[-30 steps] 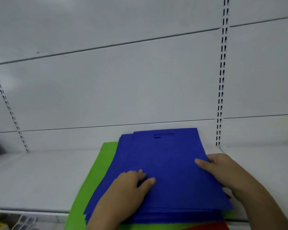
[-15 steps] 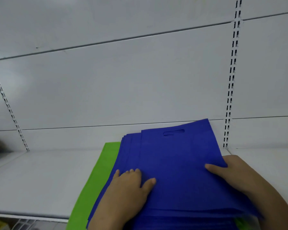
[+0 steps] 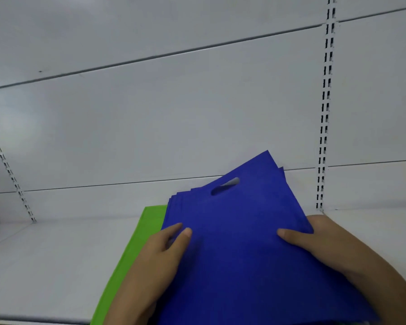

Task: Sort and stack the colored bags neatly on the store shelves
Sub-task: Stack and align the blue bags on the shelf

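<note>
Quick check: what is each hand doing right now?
Left hand: grips the blue bags at their left edge.
Right hand: grips the same stack's right edge.

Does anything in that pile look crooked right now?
Yes. The blue bags are twisted, top corner swung right, edges fanned rather than flush, off square with the green bag beneath. Both hands grip them.

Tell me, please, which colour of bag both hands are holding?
The blue bags: the left hand and right hand grip that stack, while the green bag lies flat underneath, untouched.
</note>
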{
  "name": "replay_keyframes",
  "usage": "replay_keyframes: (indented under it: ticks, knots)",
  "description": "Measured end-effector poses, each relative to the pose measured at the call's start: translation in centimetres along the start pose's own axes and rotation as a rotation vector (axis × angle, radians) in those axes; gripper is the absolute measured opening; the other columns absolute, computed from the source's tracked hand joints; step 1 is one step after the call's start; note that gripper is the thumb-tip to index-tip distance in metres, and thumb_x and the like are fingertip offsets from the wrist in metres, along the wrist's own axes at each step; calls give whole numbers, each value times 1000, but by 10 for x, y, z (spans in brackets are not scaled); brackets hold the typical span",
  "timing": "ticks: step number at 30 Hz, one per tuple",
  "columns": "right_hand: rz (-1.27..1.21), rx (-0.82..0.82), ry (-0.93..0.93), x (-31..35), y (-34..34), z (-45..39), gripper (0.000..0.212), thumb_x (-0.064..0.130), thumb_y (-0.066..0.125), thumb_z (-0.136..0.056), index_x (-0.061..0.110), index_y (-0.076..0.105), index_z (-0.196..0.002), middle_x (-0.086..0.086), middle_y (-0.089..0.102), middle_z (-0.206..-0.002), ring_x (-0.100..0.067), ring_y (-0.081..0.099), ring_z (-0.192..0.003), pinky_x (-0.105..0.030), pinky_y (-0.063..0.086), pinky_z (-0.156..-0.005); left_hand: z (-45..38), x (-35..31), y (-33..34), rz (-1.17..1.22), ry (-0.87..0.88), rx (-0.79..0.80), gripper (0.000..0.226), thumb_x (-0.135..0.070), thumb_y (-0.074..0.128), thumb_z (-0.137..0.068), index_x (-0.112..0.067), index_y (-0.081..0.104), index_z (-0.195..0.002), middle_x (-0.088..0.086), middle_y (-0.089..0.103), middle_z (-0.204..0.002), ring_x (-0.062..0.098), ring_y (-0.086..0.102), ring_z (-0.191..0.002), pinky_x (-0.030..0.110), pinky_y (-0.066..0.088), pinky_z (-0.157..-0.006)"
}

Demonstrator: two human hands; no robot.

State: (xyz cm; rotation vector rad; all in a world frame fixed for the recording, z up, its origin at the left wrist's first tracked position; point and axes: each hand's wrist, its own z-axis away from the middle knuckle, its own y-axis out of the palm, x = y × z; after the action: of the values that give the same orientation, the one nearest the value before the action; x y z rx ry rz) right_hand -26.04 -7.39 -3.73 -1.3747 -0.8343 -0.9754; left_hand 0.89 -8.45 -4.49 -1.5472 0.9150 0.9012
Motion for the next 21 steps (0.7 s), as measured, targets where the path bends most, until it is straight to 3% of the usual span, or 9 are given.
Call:
replay_keyframes:
  ticks: [2,4,7,10,12,15,21]
  knots:
    - [47,-40,-29,1,-2,0,17,26,62,-90,15,71,-82,6,73,-72,-11,69,-61,-24,50,-55,-2,5,-6,86,-50,-24,41,-39,56,-90,-23,57,-128,-13,59,-126,5,54,-115,28,38,-105]
    - [72,-84,-79,4,-5,2,16,21,62,-90,13,70,-79,5,73,-71,-11,69,-60,-26,49,-56,-1,8,-13,134,-73,-25,35,-36,57,-90,-21,62,-121,-7,67,-113,11,64,-104,35,47,-100]
    - [58,-137,-194,12,-5,9,12,15,63,-89,15,70,-80,10,72,-71,-8,68,-59,-20,48,-52,-1,9,-17,152,-94,-16,30,-34,57,-91,-22,62,-118,-8,70,-103,9,69,-88,30,53,-90]
    - [-67,-180,-273,17,-1,13,7,15,65,-87,19,69,-83,12,73,-73,-5,68,-61,-22,48,-53,-4,10,-19,92,-79,20,48,-48,62,-84,-20,61,-123,-5,69,-107,4,67,-79,26,52,-82]
    - [-187,-212,-277,19,2,14,4,17,67,-84,20,69,-86,10,74,-77,-9,69,-64,-31,50,-61,-4,10,-23,146,-111,68,66,-59,65,-71,-24,57,-127,-3,69,-112,9,68,-90,34,53,-88]
    - [-270,-217,-214,20,9,15,7,24,68,-82,22,70,-89,10,74,-80,-12,71,-69,-35,52,-67,-3,8,-28,352,-153,122,59,-37,72,-81,-20,49,-133,6,71,-108,26,70,-95,48,54,-88]
    - [-110,27,-156,25,32,16,7,25,66,-84,25,72,-87,8,75,-78,-10,71,-65,-33,51,-64,13,5,-45,381,-63,115,22,-15,63,-88,-9,67,-109,6,74,-98,25,71,-89,37,57,-75]
